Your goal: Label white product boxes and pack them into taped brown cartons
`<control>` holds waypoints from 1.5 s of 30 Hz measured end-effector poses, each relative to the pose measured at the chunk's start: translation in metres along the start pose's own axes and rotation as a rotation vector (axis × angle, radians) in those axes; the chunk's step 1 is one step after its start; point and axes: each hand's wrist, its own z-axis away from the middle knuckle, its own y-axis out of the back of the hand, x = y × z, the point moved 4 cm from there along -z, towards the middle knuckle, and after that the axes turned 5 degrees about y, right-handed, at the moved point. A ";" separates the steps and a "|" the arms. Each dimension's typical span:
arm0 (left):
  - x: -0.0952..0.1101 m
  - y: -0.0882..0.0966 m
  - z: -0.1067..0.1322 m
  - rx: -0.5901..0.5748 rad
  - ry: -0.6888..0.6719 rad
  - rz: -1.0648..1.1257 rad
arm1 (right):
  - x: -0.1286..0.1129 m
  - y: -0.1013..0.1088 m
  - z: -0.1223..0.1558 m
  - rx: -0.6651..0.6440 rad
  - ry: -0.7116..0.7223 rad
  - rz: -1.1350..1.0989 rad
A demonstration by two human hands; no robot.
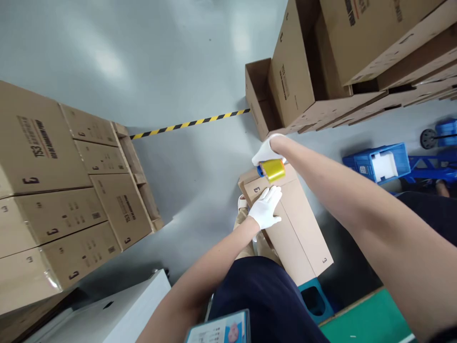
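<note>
A closed cardboard box (296,224) lies in front of me, with a seam running along its top where the flaps meet. My left hand (265,208), in a white glove, rests flat on the box near its far end, fingers stretched out. Above that end, my gloved right hand (269,150) is wrapped round a tape dispenser (272,170) with a roll of yellow tape and a blue part at its left. The glove and wrist hide its handle. Whether the tape touches the cardboard, I cannot tell.
Stacked cartons (53,181) stand on a wooden pallet (137,176) at left. Open cartons (293,71) line the upper right. A blue crate (378,162) sits at right, and a blue stool (316,300) by the box's near end. Yellow-black tape (189,124) marks the floor.
</note>
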 end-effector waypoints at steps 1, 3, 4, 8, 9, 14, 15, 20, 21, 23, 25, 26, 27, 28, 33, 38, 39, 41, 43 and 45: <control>0.000 0.001 -0.001 -0.018 0.016 -0.027 | 0.004 -0.011 0.020 0.013 0.004 -0.014; 0.003 0.002 -0.003 -0.050 0.047 -0.091 | 0.017 -0.045 0.074 0.148 0.025 -0.042; 0.007 0.001 -0.004 -0.057 0.057 -0.123 | 0.025 -0.069 0.106 0.252 0.036 -0.057; 0.025 -0.002 -0.001 0.005 0.220 -0.239 | 0.083 -0.213 0.245 0.362 -0.080 -0.047; 0.028 -0.003 0.001 0.022 0.315 -0.268 | 0.099 -0.252 0.277 0.354 -0.095 -0.044; 0.038 -0.008 0.010 -0.052 0.631 -0.378 | 0.163 -0.417 0.425 0.311 -0.111 -0.036; 0.038 -0.009 0.009 -0.071 0.634 -0.398 | 0.171 -0.441 0.451 0.284 -0.122 -0.032; 0.040 -0.013 0.010 -0.097 0.609 -0.474 | 0.194 -0.521 0.536 0.197 -0.190 -0.020; 0.041 -0.014 0.012 -0.097 0.607 -0.486 | 0.196 -0.529 0.543 0.194 -0.196 -0.027; 0.042 -0.017 0.014 -0.085 0.597 -0.511 | 0.201 -0.540 0.546 0.189 -0.199 -0.040; 0.041 -0.020 0.016 -0.057 0.571 -0.523 | 0.204 -0.546 0.541 0.178 -0.195 -0.048; 0.039 -0.022 0.016 -0.042 0.557 -0.523 | 0.206 -0.549 0.537 0.172 -0.190 -0.052; 0.037 -0.023 0.015 -0.029 0.545 -0.519 | 0.207 -0.552 0.531 0.163 -0.186 -0.058; 0.034 -0.025 0.015 -0.018 0.538 -0.513 | 0.208 -0.555 0.525 0.151 -0.185 -0.066; 0.025 -0.035 0.025 0.068 0.484 -0.467 | 0.215 -0.577 0.482 0.075 -0.199 -0.112; 0.029 -0.022 0.032 0.141 0.499 -0.420 | 0.226 -0.598 0.451 0.078 -0.200 -0.124; 0.027 -0.013 0.022 0.151 0.507 -0.439 | 0.228 -0.600 0.449 0.107 -0.195 -0.116; 0.015 0.013 -0.016 0.185 0.555 -0.449 | 0.230 -0.607 0.446 0.177 -0.181 -0.091; -0.006 0.043 -0.065 0.201 0.665 -0.396 | 0.231 -0.615 0.442 0.240 -0.166 -0.066; -0.025 0.066 -0.109 0.203 0.793 -0.316 | 0.229 -0.621 0.435 0.285 -0.166 -0.055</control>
